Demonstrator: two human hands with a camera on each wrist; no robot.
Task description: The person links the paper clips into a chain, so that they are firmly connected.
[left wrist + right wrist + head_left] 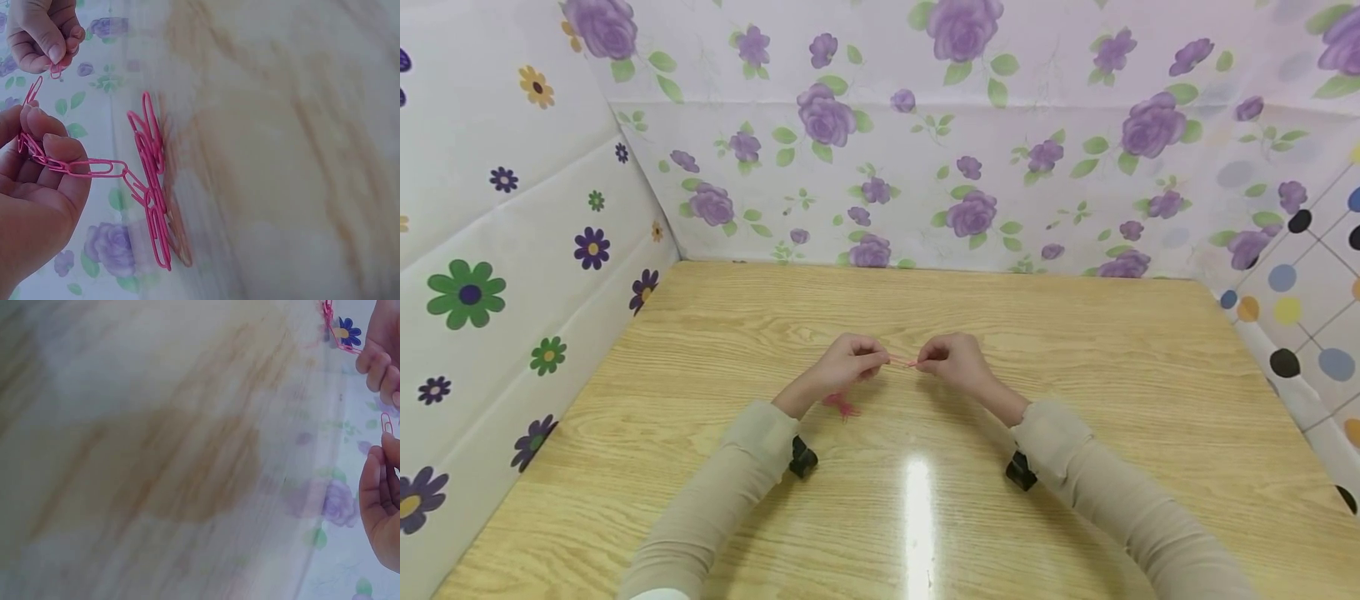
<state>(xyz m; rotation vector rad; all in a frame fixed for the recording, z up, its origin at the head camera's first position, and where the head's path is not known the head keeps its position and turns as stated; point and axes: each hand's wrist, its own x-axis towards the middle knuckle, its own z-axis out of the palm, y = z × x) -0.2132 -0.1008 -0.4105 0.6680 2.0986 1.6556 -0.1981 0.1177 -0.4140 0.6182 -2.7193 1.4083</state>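
Between finger and thumb my left hand (852, 363) pinches the end of a pink paper clip chain (152, 181). One end clip (32, 92) pokes out past its fingertips toward the other hand. From the left fingers the linked clips hang down to a small heap on the table, just below that wrist in the head view. My right hand (957, 363) faces it and pinches a single pink paper clip (387, 423), whose loop juts from the fingertips. The two clip tips are close together; in the left wrist view a small gap shows between them.
A wood-grain table (1075, 350) lies under both hands, with a bright light reflection near the front. Flowered white cloth (895, 167) stands at the back, with patterned cloth at the left and dotted cloth (1315, 325) at the right. Both wrists carry black cameras.
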